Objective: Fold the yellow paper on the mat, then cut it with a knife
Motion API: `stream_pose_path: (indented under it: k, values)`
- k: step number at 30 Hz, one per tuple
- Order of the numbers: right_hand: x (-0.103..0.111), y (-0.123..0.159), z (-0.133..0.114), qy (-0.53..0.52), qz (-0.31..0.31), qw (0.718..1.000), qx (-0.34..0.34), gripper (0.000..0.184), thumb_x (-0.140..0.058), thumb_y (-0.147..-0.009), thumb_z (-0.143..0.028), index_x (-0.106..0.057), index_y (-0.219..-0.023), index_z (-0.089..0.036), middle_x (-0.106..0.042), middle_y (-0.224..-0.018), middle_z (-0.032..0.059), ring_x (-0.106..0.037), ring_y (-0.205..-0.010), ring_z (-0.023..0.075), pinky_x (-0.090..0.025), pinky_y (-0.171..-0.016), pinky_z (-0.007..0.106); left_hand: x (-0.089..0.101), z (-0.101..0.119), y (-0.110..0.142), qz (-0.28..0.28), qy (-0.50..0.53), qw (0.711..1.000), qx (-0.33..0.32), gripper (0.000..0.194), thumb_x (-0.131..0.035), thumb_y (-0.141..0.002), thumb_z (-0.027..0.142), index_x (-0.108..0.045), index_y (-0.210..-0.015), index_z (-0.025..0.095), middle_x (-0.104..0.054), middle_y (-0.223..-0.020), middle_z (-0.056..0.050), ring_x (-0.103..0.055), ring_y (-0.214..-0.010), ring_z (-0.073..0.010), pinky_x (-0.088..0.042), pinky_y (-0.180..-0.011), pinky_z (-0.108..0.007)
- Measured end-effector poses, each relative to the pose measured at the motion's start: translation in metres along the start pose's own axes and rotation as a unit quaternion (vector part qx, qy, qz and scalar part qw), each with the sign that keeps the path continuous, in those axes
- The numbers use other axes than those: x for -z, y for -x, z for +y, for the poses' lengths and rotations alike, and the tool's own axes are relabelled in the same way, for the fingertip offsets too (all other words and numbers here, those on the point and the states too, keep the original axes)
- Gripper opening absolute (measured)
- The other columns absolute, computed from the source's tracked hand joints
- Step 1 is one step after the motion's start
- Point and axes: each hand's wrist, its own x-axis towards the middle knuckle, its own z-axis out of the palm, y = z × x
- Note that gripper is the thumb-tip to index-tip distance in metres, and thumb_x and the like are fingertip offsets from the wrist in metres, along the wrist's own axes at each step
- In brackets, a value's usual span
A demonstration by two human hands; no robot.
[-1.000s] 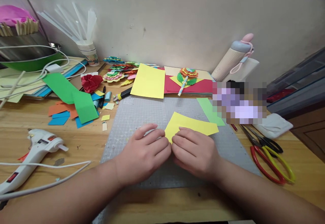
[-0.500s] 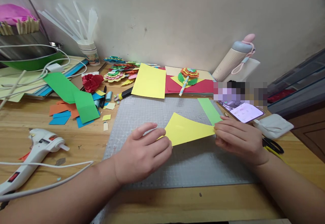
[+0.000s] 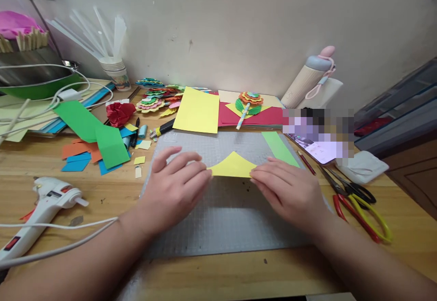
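A wooden desk (image 3: pixel 211 273) stands against a plain, scuffed off-white wall (image 3: pixel 259 23), lit evenly and softly.

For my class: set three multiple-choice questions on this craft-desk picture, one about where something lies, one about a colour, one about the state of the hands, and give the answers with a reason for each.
1. Where does the glue gun lie?
A. On the wooden desk left of the cutting mat
B. On the cutting mat
C. Leaning on the wall

2. What colour is the folded paper between the hands?
A. Red
B. Yellow
C. Blue

3. How are the left hand and right hand placed?
A. Both lifted off the desk
B. One gripping the scissors
C. Both pressed flat on the paper's ends

Answers:
1 A, the gun rests on bare wood, left of the grey cutting mat.
2 B, the peaked piece showing between the hands is yellow.
3 C, the fingers lie spread over each end, while the scissors lie untouched at the right.
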Motion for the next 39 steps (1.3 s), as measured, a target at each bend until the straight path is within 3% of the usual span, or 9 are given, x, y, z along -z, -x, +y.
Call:
stream_pose_path:
  k: [4,10,17,26,32,39]
  values:
    - [-0.01,-0.016,-0.02,0.022,-0.024,0.999,-0.013,0.012,-0.056,-0.088,-0.01,-0.065,-0.083,-0.016,-0.072,-0.08,0.004,-0.065,-0.077,0.0186,-0.05,-0.083,0.034,0.0,0.004,-0.002,-0.028,-0.011,0.999,0.027,0.01,-0.059,-0.087,0.015,-0.064,-0.088,0.023,-0.072,-0.088,0.004,-0.061,-0.103,-0.0215,-0.027,-0.104,-0.047]
    - [-0.02,-0.016,-0.038,0.01,-0.027,0.999,0.017,0.015,-0.054,-0.089,-0.009,-0.068,-0.085,-0.015,-0.073,-0.082,0.0066,-0.066,-0.081,0.0206,-0.05,-0.078,0.033,-0.004,0.015,0.0,-0.041,0.048,0.997,-0.047,0.012,-0.053,-0.09,0.013,-0.063,-0.087,0.02,-0.072,-0.083,0.003,-0.062,-0.093,-0.0158,-0.032,-0.101,-0.037]
    - [-0.021,-0.014,-0.036,-0.008,0.015,0.999,0.042,0.019,-0.052,-0.087,-0.005,-0.068,-0.083,-0.015,-0.074,-0.083,0.0054,-0.069,-0.078,0.0186,-0.054,-0.079,0.033,-0.004,0.018,-0.004,-0.061,-0.012,0.993,-0.096,0.023,-0.046,-0.092,0.014,-0.057,-0.074,0.019,-0.064,-0.071,0.003,-0.058,-0.081,-0.0151,-0.037,-0.093,-0.035]
    - [-0.015,-0.003,-0.005,-0.038,0.057,0.997,0.043,0.023,-0.054,-0.082,0.0,-0.065,-0.092,-0.018,-0.075,-0.088,0.0052,-0.071,-0.084,0.0171,-0.056,-0.085,0.034,0.0,0.003,-0.003,-0.079,-0.048,0.991,-0.099,0.019,-0.049,-0.087,0.016,-0.052,-0.07,0.021,-0.06,-0.071,0.002,-0.054,-0.077,-0.0156,-0.038,-0.092,-0.034]
    - [-0.006,0.016,0.015,-0.039,0.049,0.996,0.068,0.022,-0.059,-0.081,-0.003,-0.067,-0.093,-0.02,-0.076,-0.088,0.0033,-0.072,-0.087,0.0187,-0.056,-0.088,0.038,0.011,-0.002,0.014,-0.134,-0.05,0.985,-0.096,0.022,-0.047,-0.089,0.012,-0.05,-0.069,0.021,-0.056,-0.069,0.002,-0.052,-0.074,-0.0156,-0.038,-0.091,-0.035]
    - [-0.004,0.042,0.033,-0.071,0.04,0.995,0.06,0.027,-0.059,-0.08,-0.002,-0.066,-0.098,-0.021,-0.075,-0.093,0.0054,-0.071,-0.091,0.0198,-0.057,-0.088,0.041,0.02,-0.006,0.035,-0.13,-0.066,0.986,-0.076,0.026,-0.042,-0.087,0.009,-0.047,-0.065,0.022,-0.056,-0.066,0.002,-0.053,-0.07,-0.016,-0.04,-0.088,-0.035]
